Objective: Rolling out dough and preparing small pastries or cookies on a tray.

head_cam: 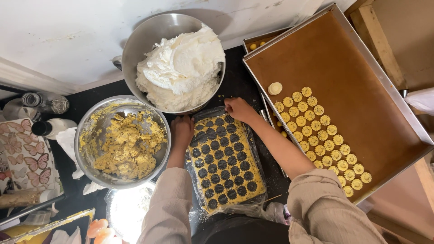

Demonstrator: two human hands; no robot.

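Observation:
A flat yellow sheet of speckled dough (242, 149), full of round cut-out holes, lies on clear plastic film (260, 205) on the dark counter. My left hand (182, 131) rests at its far left corner, fingers curled down on the edge. At the far right corner, my right hand (238, 109) pinches the film or the dough edge; which one I cannot tell. To the right, a large metal tray (384, 86) lined with brown paper carries rows of small fluted yellow dough rounds (323, 135).
A steel bowl of white cream (181, 63) stands just beyond the dough. Left of it a steel bowl (88, 135) holds crumbly yellow dough scraps. Nearer me is a floured plate (129, 210). Bottles and a butterfly-printed sheet (22, 158) lie far left.

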